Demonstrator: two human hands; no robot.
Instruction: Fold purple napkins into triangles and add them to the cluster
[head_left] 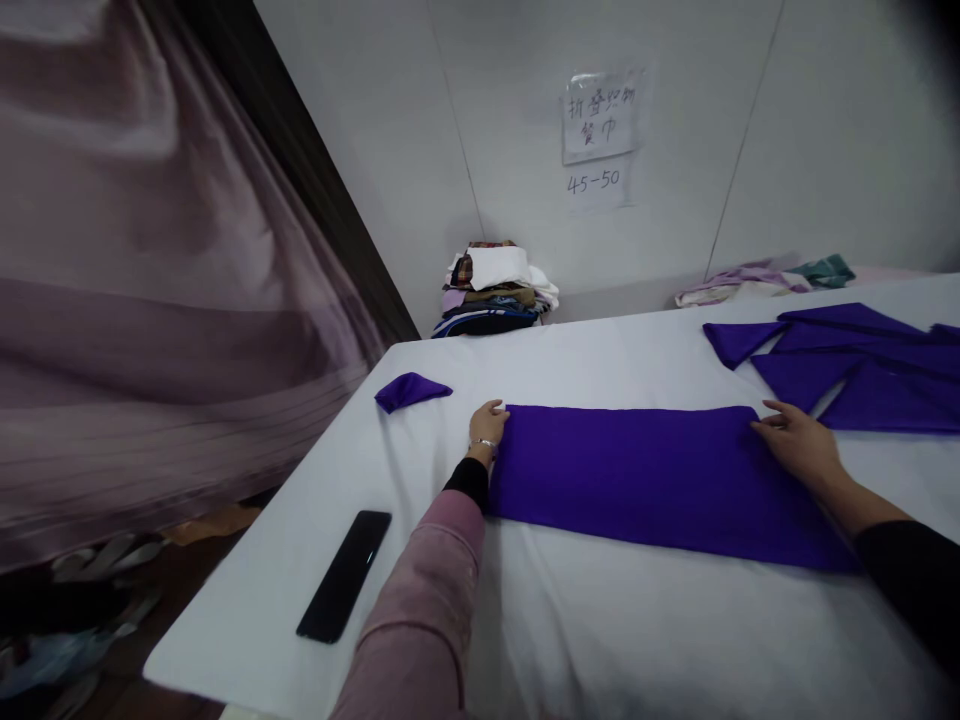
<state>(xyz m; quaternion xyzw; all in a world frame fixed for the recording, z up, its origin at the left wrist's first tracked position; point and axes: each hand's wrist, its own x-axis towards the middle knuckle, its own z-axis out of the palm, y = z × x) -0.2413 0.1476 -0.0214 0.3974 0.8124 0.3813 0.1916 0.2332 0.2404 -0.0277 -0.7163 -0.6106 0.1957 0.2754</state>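
A purple cloth napkin (652, 480) lies on the white-covered table (585, 640), spread as a long rectangle. Its far left corner is pinched by my left hand (487, 425), which wears a bracelet. At the far right corner, my right hand (799, 440) grips the edge between thumb and fingers. The near right part of the napkin runs partly behind my right forearm. To the left of my left hand sits a small folded purple napkin (411, 390).
A black phone (345, 575) lies near the table's left edge. Several purple napkins (862, 350) overlap at the right. Folded clothes (495, 290) are stacked behind the table, by a wall with paper signs (602, 120). A pink curtain (150, 300) hangs at left.
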